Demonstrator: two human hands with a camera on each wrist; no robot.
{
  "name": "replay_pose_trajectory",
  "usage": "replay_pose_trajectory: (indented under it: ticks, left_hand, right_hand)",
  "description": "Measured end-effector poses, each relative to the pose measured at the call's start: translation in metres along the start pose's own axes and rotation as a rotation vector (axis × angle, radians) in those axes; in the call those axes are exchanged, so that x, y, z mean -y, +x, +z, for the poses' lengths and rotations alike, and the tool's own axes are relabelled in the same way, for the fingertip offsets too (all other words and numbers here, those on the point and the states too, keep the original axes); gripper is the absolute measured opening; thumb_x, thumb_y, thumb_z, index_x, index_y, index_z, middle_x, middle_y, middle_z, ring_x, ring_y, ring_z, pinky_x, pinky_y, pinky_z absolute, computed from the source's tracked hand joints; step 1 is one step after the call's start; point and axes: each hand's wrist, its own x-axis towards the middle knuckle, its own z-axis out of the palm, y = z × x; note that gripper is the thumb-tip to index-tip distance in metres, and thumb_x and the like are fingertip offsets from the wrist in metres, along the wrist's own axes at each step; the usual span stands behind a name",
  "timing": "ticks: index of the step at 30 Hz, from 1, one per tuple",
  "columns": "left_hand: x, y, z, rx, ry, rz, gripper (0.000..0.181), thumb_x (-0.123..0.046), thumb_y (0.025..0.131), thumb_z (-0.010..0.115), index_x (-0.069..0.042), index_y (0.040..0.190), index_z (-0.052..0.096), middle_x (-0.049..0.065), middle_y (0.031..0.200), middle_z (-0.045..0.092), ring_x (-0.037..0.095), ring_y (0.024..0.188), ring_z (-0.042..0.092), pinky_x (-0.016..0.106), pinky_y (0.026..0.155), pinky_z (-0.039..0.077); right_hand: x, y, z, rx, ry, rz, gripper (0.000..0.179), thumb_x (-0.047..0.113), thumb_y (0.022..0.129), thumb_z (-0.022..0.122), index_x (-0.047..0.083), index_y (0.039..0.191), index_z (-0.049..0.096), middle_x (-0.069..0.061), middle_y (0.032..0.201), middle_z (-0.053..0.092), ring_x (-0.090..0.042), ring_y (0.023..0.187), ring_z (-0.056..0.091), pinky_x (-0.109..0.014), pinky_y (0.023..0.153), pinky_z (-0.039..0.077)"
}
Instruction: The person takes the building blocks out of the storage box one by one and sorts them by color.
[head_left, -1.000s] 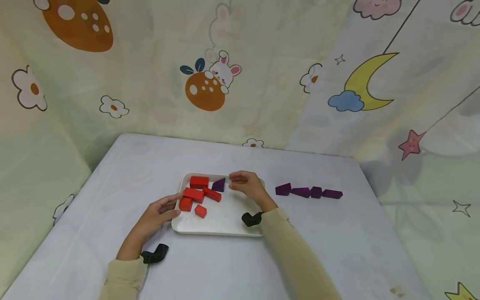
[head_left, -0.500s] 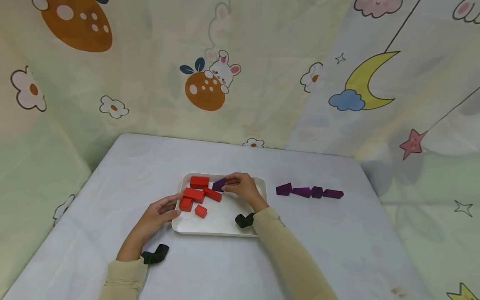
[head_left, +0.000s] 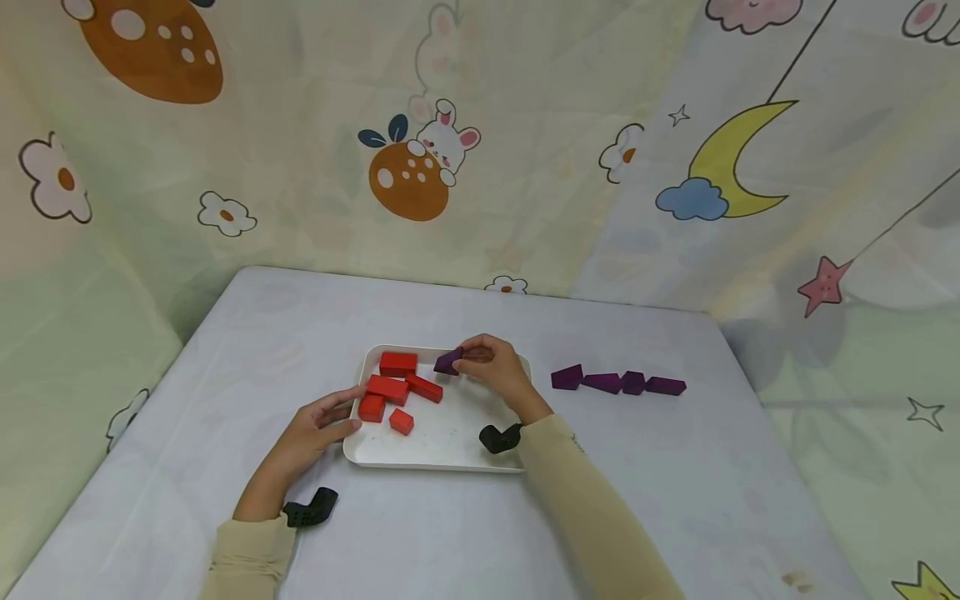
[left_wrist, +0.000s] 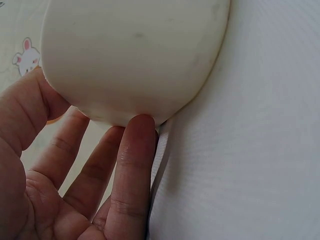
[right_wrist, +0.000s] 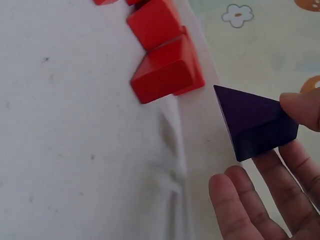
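Lying on the tabletop, the white tray is the landmark here. The held purple block is at the tray's far side, pinched by the right hand: thumb on one face, fingers clamped opposite, with two others standing apart beside it. Whether the block touches the tray cannot be told. The left hand is at the tray's left edge, its fingers spread apart and the tips touching the outer wall.

In the tray's left half are five red blocks, some touching or nearly so; a small one is nearer the tray's middle, apart from the rest. A narrow one is close by the held block, crowding its near-left side. To the tray's right, four purple blocks form a row, nearly end to end. The right hand and the tray's right rim stand between that row and the held block. A black wrist device covers some of the tray's right part, and a beige sleeve crosses its near-right corner. Behind the tray hangs a printed cloth
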Motion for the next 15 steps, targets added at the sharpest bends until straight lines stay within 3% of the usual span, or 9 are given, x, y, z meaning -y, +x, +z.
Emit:
replay_pose_trajectory:
  ticks: [4, 6, 15]
  left_hand:
    - [0.000, 0.001, 0.000, 0.001, -0.004, 0.000, 0.062, -0.014, 0.104, 0.070, -0.003, 0.162, 0.048, 0.023, 0.168, 0.042, 0.047, 0.152, 0.042, 0.045, 0.111, 0.055]
    - [0.000, 0.001, 0.000, 0.002, 0.000, 0.006, 0.062, -0.014, 0.105, 0.070, -0.002, 0.162, 0.048, 0.024, 0.168, 0.041, 0.047, 0.151, 0.043, 0.044, 0.109, 0.056]
    - [0.000, 0.000, 0.000, -0.002, 0.010, 0.017, 0.062, -0.015, 0.105, 0.070, -0.001, 0.161, 0.047, 0.025, 0.168, 0.040, 0.048, 0.151, 0.043, 0.038, 0.107, 0.057]
  right_hand:
    - [0.003, -0.006, -0.016, 0.036, 0.209, 0.007, 0.029, -0.002, 0.098, 0.075, -0.003, 0.125, 0.067, -0.014, 0.119, 0.075, -0.017, 0.105, 0.070, -0.029, 0.093, 0.061]
    - [0.005, -0.010, -0.025, 0.043, 0.256, -0.001, 0.031, -0.002, 0.099, 0.073, -0.003, 0.129, 0.065, -0.012, 0.122, 0.073, -0.016, 0.106, 0.070, -0.029, 0.095, 0.061]
    - [0.002, -0.029, -0.061, -0.025, 0.307, -0.081, 0.045, 0.004, 0.103, 0.071, -0.007, 0.145, 0.057, -0.009, 0.136, 0.066, -0.016, 0.117, 0.064, -0.028, 0.101, 0.059]
